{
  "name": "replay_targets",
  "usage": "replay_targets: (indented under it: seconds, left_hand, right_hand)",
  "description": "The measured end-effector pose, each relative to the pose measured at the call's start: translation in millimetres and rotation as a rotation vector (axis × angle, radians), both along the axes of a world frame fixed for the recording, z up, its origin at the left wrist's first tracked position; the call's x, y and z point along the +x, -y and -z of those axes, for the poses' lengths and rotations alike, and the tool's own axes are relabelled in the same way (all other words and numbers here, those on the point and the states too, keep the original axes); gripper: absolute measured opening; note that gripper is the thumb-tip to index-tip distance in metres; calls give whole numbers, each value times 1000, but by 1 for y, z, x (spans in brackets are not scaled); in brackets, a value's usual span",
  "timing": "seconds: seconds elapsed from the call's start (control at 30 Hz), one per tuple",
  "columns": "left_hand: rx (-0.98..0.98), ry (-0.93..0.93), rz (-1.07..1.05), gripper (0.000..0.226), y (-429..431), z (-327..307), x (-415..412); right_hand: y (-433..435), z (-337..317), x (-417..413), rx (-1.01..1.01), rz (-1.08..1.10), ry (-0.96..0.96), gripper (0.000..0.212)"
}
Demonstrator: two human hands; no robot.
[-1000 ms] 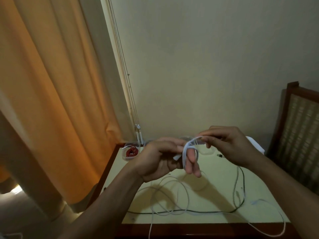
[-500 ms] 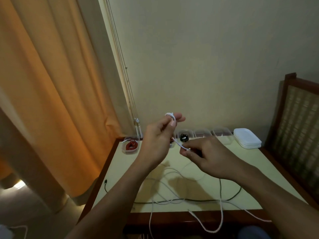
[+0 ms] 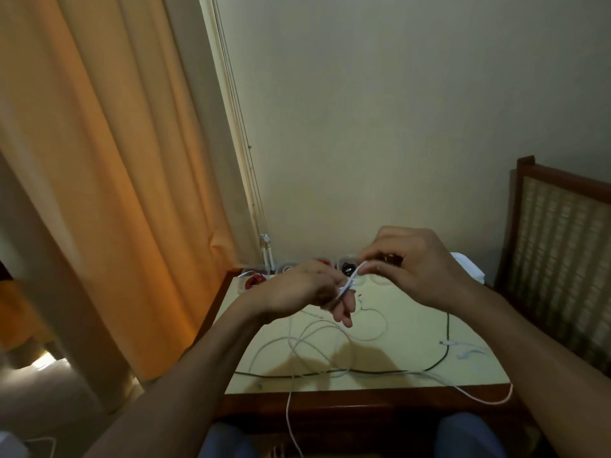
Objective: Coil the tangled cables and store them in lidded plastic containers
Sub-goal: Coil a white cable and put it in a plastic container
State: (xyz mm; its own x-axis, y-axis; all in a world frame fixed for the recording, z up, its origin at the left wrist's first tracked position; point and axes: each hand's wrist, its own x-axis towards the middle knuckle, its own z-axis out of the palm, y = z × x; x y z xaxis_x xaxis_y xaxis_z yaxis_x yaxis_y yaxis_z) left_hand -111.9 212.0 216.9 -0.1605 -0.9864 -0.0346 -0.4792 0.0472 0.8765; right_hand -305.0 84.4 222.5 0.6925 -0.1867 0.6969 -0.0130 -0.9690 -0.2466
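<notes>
Both up and close together over the table's (image 3: 413,328) far edge. Left hand (image 3: 304,289): back to the camera, wrist bent, two fingers (image 3: 344,309) stretched downward, cable (image 3: 347,285) looped round them, other fingers curled in. Right hand (image 3: 416,272): knuckles up, fingers curled, pinching the cable just above those left fingers. Almost touching, right a shade higher. Bare forearms in from the bottom corners, left rising steeply toward the middle, right slanting in over the table's right edge.
</notes>
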Motion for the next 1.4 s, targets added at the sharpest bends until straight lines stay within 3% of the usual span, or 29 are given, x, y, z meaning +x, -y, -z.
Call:
replay_targets:
  seconds: [0.1, 0.3, 0.4, 0.5, 0.67, 0.73, 0.83, 0.9, 0.97, 1.13, 1.2, 1.4]
  left_hand:
    - [-81, -279, 80, 35, -20, -3, -13]
    - [-226, -852, 84, 36, -63, -7, -52]
    - [-356, -1048, -30, 38, -80, -12, -66]
    - [-464, -1126, -121, 38, -92, -15, -77]
    - [-635, -922, -368, 37, -97, -18, -78]
    - [-665, -550, -468, 36, -102, -16, -76]
    - [-640, 200, -426, 31, -112, -5, -77]
    - [-559, 446, -373, 28, -113, -3, -75]
    - [-469, 575, -318, 27, -111, -7, -72]
    - [-202, 649, -262, 32, -105, -12, -63]
    - [-151, 596, -239, 32, -105, -10, -62]
    - [-175, 305, -86, 43, -115, -6, -63]
  right_hand:
    - [-12, -1, -9, 115, -18, 92, 15]
    - [-51, 20, -25, 354, -67, 93, 13]
    - [-72, 27, -34, 359, -53, 92, 26]
    - [-93, 35, -43, 348, -5, 88, 17]
    - [-121, 42, -51, 193, 27, 6, 14]
    - [-125, 41, -56, 114, 59, -31, 15]
    - [-130, 34, -62, -105, 90, -46, 16]
    - [-126, 26, -64, -194, 78, -69, 16]
    - [-123, 15, -66, -250, 106, -105, 17]
    - [-124, 1, -63, -304, 121, -195, 7]
    - [-122, -1, -60, -315, 114, -190, 18]
    - [-103, 2, -52, -282, 61, -32, 12]
